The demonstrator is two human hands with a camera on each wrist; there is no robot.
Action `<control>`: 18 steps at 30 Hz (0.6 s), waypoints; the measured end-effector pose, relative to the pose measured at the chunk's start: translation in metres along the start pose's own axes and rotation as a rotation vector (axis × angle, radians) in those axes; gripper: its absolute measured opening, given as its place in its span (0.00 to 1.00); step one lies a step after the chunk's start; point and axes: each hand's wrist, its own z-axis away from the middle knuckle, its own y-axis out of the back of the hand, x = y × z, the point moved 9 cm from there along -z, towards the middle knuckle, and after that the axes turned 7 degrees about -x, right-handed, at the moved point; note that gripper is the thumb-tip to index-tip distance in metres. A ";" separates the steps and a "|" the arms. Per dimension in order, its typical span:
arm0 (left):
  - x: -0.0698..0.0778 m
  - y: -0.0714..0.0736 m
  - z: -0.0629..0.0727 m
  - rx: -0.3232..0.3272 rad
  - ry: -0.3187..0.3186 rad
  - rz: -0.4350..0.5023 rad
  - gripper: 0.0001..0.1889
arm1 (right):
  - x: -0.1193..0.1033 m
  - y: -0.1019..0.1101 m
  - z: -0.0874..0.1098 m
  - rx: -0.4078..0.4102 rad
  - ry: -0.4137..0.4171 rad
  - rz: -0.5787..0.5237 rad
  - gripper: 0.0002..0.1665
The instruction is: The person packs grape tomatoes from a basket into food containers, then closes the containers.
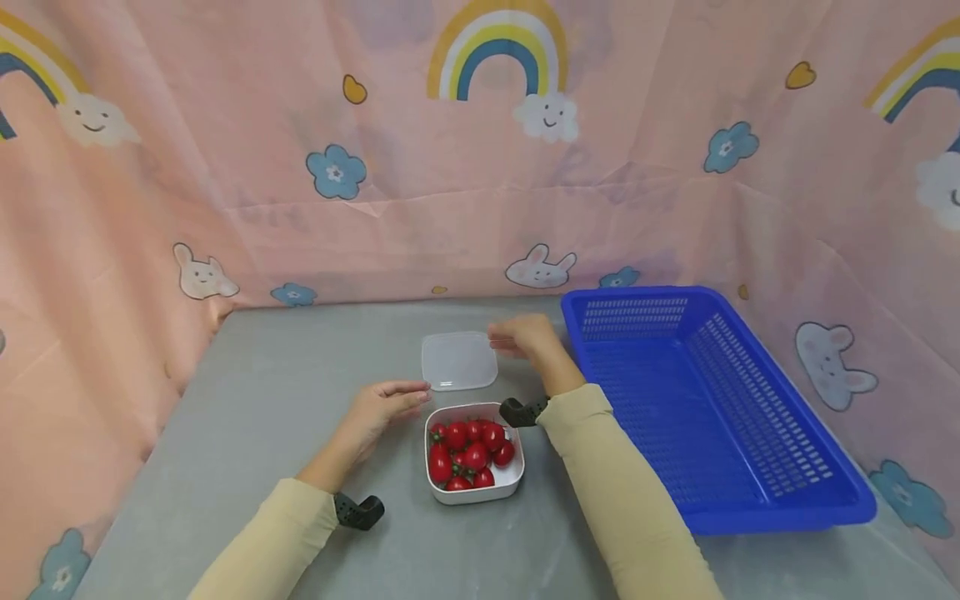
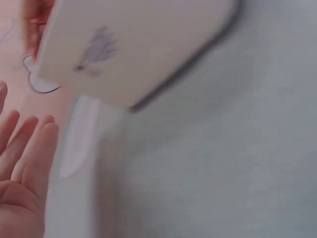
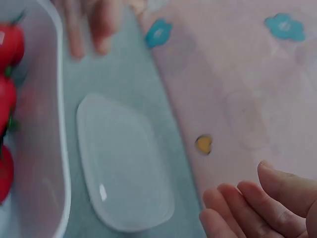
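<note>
A white container (image 1: 474, 495) filled with red cherry tomatoes (image 1: 476, 456) stands on the table between the two forearms. Behind it a clear plastic lid (image 1: 459, 361) lies flat. My left hand (image 1: 380, 412) hovers left of the lid's near corner, fingers extended and holding nothing. On the lid's right side, my right hand (image 1: 527, 335) is held with its fingers pointing left, close to the lid's edge. In the right wrist view its palm (image 3: 257, 213) looks empty, and the lid (image 3: 124, 166) lies apart from it. The left wrist view shows the container's printed side (image 2: 133, 49), blurred.
To the right, a large blue plastic basket (image 1: 675, 400) with perforated sides takes up much of the grey table (image 1: 300, 358). A pink curtain (image 1: 420, 225) printed with rainbows and flowers hangs behind and at both sides. Black straps (image 1: 358, 511) sit around the wrists.
</note>
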 end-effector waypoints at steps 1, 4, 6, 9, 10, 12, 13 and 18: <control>0.004 0.002 -0.004 0.011 -0.002 -0.003 0.23 | 0.004 0.002 -0.005 0.002 -0.017 -0.013 0.20; 0.013 0.008 -0.018 0.042 0.025 -0.010 0.23 | 0.016 0.009 -0.017 0.004 -0.058 -0.051 0.20; 0.017 0.011 -0.025 0.053 0.040 -0.032 0.24 | 0.023 0.011 -0.024 -0.004 -0.091 -0.068 0.18; 0.018 0.016 -0.036 0.075 0.068 -0.049 0.24 | 0.032 0.014 -0.034 -0.024 -0.139 -0.070 0.16; 0.018 0.016 -0.039 0.076 0.073 -0.054 0.24 | 0.035 0.015 -0.036 -0.036 -0.150 -0.066 0.16; 0.017 0.017 -0.045 0.086 0.084 -0.042 0.24 | 0.039 0.015 -0.041 -0.057 -0.170 -0.052 0.17; 0.016 0.018 -0.049 0.093 0.091 -0.030 0.25 | 0.041 0.016 -0.042 -0.064 -0.178 -0.046 0.18; 0.012 0.023 -0.061 0.135 0.112 -0.009 0.25 | 0.048 0.013 -0.047 -0.094 -0.205 0.004 0.20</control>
